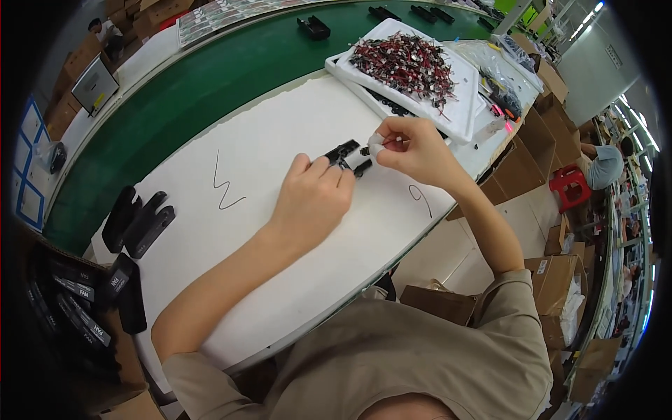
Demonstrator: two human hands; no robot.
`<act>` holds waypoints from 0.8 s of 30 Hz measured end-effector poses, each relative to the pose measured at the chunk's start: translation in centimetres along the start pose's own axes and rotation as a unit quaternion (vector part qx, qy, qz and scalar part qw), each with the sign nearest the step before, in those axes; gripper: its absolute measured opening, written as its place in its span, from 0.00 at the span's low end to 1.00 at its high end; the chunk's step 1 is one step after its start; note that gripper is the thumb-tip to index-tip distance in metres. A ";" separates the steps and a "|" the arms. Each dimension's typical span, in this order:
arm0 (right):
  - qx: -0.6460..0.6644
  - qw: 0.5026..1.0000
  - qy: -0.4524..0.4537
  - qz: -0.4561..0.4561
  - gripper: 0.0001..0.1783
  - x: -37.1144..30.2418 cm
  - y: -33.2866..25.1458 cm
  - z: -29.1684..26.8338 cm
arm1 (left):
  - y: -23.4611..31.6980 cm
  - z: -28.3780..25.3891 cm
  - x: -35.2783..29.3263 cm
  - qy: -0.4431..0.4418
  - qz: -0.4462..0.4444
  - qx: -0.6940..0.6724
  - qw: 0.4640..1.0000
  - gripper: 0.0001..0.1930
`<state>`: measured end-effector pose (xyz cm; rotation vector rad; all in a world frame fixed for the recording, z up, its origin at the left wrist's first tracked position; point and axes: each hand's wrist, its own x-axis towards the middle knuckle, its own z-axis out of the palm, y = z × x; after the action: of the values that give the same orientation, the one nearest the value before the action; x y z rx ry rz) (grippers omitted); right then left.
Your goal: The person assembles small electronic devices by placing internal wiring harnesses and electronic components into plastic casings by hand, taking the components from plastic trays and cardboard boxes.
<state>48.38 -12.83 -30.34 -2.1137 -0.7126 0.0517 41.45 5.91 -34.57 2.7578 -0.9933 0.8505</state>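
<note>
On the white work surface, my left hand is closed over a black plastic housing, pressing it down with bent fingers. The housing lies with its inner side partly showing between the hands. Just to its right, my right hand pinches a small dark part with a thin red wire and a white connector. White covers sit on the right thumb and fingertip. The small part is close to the housing's right end; whether they touch, I cannot tell.
A white foam tray heaped with red-and-black wired parts rests on another tray at the back right. A green conveyor belt carries black housings. More black housings stand at left, above a filled carton. Beyond are a red stool and a seated person.
</note>
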 end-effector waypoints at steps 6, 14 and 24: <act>-0.034 0.994 -0.085 0.054 0.06 1.3 0.2 0.5 | 0.5 -2.7 -0.5 0.048 -0.095 -0.123 0.987 0.23; -0.133 0.976 -0.166 0.051 0.08 3.1 -1.4 1.3 | 0.1 -1.4 -3.4 -0.008 -0.109 -0.109 0.988 0.22; -0.197 0.954 -0.218 0.064 0.11 3.9 -2.8 1.6 | 0.5 -0.6 -3.5 0.007 -0.101 -0.103 0.990 0.22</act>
<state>49.83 -8.39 -28.34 -2.5668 -0.8968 0.4975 38.63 7.71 -35.97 2.6164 -0.7368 0.6934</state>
